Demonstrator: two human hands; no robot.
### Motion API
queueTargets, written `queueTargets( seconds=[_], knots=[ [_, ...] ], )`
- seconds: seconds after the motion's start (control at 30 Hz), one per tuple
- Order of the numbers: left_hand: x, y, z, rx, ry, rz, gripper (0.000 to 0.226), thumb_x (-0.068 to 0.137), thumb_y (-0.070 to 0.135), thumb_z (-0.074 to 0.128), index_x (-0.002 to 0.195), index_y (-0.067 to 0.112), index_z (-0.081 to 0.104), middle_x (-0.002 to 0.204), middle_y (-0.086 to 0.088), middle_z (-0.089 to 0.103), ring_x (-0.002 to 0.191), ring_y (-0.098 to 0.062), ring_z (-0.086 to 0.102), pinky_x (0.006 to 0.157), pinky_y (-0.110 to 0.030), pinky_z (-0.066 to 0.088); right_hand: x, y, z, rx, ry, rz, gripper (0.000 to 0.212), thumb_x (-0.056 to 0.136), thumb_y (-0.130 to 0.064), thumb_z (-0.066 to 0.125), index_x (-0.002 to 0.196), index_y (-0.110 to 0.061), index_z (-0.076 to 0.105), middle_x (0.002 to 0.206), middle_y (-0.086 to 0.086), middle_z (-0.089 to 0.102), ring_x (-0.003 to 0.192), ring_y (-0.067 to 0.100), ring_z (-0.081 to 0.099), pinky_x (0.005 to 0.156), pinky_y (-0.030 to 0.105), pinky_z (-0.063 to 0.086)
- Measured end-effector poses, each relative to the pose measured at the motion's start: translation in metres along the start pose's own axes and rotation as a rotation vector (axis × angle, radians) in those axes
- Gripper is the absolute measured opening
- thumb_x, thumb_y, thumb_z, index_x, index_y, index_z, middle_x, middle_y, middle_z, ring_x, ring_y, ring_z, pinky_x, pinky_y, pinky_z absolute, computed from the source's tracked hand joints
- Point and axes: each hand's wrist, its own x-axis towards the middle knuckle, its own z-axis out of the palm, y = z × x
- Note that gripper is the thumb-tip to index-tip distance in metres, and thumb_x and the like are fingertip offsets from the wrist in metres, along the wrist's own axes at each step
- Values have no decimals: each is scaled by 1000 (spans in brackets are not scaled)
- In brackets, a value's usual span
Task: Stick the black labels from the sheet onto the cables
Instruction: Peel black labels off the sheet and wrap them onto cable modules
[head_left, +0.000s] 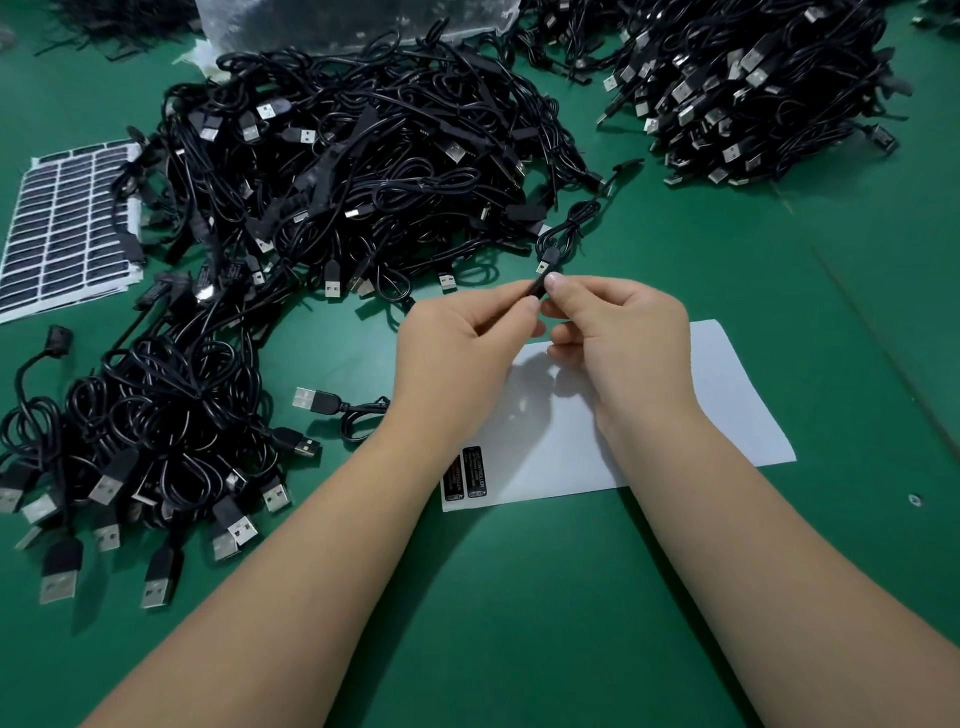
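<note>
Both hands pinch one thin black cable over a nearly used-up label sheet.

Left hand (457, 353) and right hand (613, 338) hold the thin black cable's small inline block (540, 287) between thumbs and fingertips, raised above the green table (519, 597); its looped wire trails up-right. Under the hands lies the white backing sheet (727, 405) with two black printed labels (465, 474) left at its lower-left corner. Full sheet of black labels (67, 223) far left; black USB cable piles (337, 156) behind and left.
</note>
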Motion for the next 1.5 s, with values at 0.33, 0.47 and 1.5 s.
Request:
queueTargets(
  seconds=[0.33, 0.47, 1.5],
  knots=[
    [4, 1, 1, -37, 94, -90, 21, 89, 17, 62, 81, 32, 74, 71, 12, 73, 45, -2, 48, 47, -15, 41, -6, -2, 4, -105, -1, -153, 12, 87, -16, 65, 75, -17, 67, 57, -8, 61, 49, 3, 51, 50, 21, 48],
    [6, 4, 0, -99, 103, -128, 21, 88, 15, 63, 77, 28, 76, 68, 5, 73, 44, -9, 43, 45, -15, 38, -9, -7, 2, -162, -78, -289, 15, 83, -10, 66, 71, -18, 66, 54, -14, 60, 49, -2, 52, 53, 15, 45],
    [10, 4, -3, -181, 14, -195, 16, 89, 15, 63, 79, 21, 73, 65, 2, 71, 44, -6, 43, 45, -13, 36, 4, -8, -7, 64, -79, -131, 27, 84, -6, 67, 91, -24, 48, 71, -2, 66, 49, 7, 53, 53, 20, 46]
  ],
)
